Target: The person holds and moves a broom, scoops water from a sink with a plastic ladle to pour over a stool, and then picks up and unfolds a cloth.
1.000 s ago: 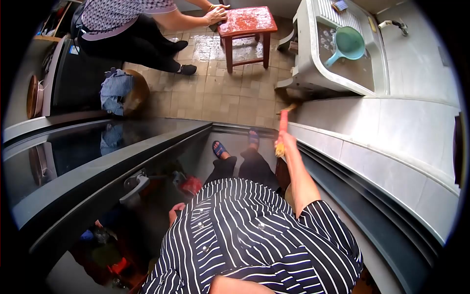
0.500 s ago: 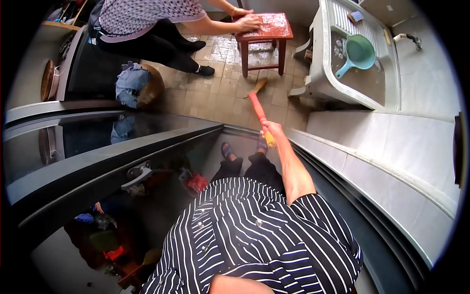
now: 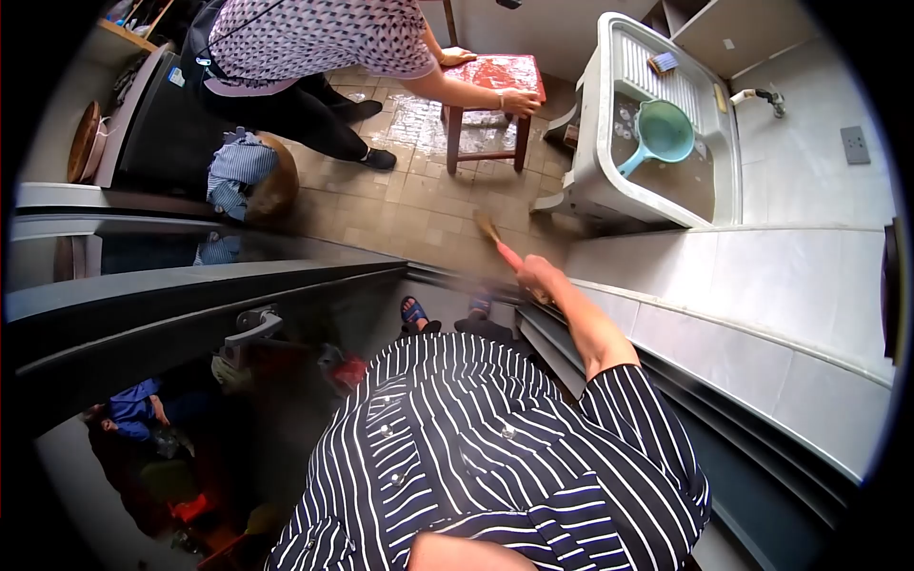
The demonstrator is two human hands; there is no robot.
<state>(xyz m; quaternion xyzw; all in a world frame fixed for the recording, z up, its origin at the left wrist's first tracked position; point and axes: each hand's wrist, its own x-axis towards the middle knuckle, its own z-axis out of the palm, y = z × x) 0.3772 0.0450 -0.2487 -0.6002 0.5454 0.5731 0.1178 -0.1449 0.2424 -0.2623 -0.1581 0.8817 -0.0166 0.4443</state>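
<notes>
My right hand (image 3: 541,278) is closed around a red-handled brush (image 3: 509,255), held out in front of me at the doorway. Its straw-coloured tip points away over the tiled floor and is blurred. The brush's near end is mostly hidden by my hand. My left hand is out of view. Farther ahead stands a wet red stool (image 3: 493,78). Another person in a patterned shirt (image 3: 324,43) leans over it with both hands on its seat edges.
A white wash sink (image 3: 609,124) at the right holds a green dipper (image 3: 666,131). To the left, a striped cloth (image 3: 240,169) hangs over a round basket. A dark door with a handle (image 3: 255,325) stands at my left; the tiled floor (image 3: 381,214) looks wet near the stool.
My right hand has drawn slightly back and lower with the brush, whose tip now slants left. The other person's hands have moved to the stool's edges. The view has shifted.
</notes>
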